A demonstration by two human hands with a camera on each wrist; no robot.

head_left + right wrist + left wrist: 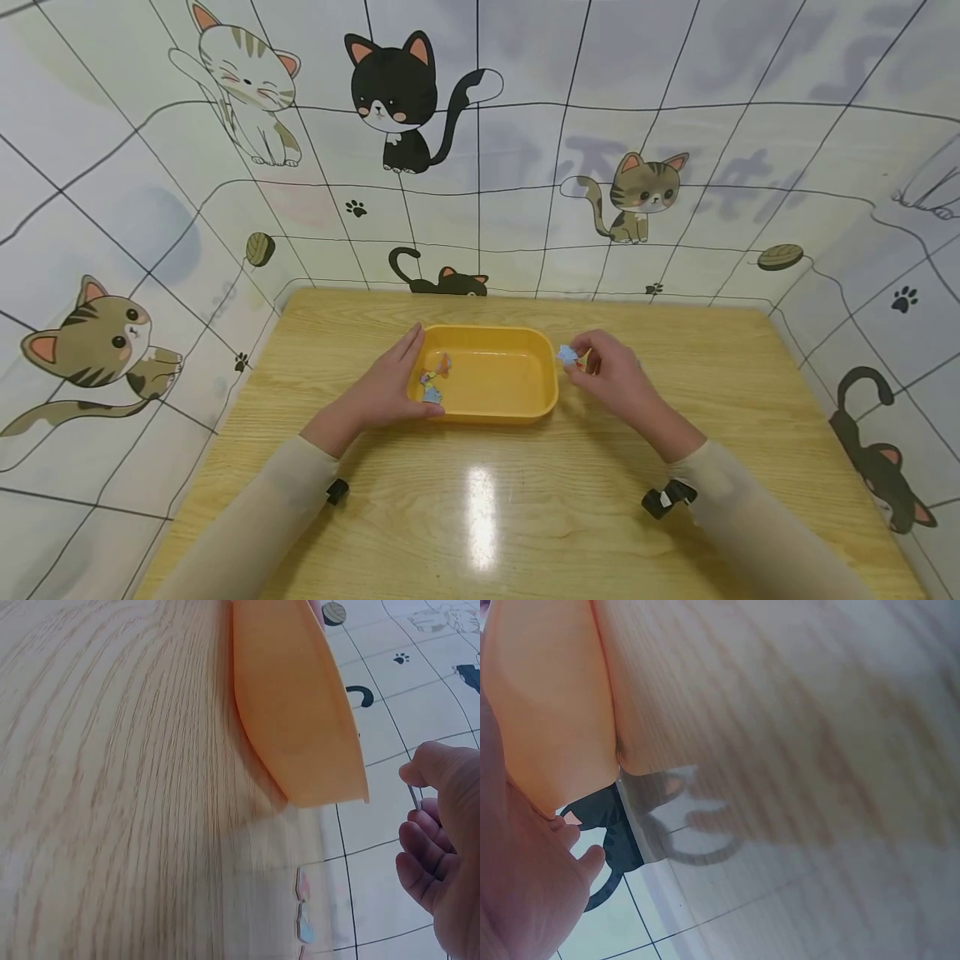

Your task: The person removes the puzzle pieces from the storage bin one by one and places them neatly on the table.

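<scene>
"How does the yellow tray (498,379) lie?"
"Lengthwise from left to right across the wooden table (390,508), a short end toward each hand."
"And the left hand (384,385)?"
"Spread wide against the tray's left end, fingers fairly straight, thumb at the near corner. Small colourful pieces (432,395) lie inside, close to it."
"What does the right hand (613,375) have?"
"A thin flat piece (567,354), pinched between thumb and finger, just outside the tray's right end. Its light-blue part points toward the tray."
"Its long axis?"
"I can't tell; the right wrist view shows it nearly edge-on."
</scene>
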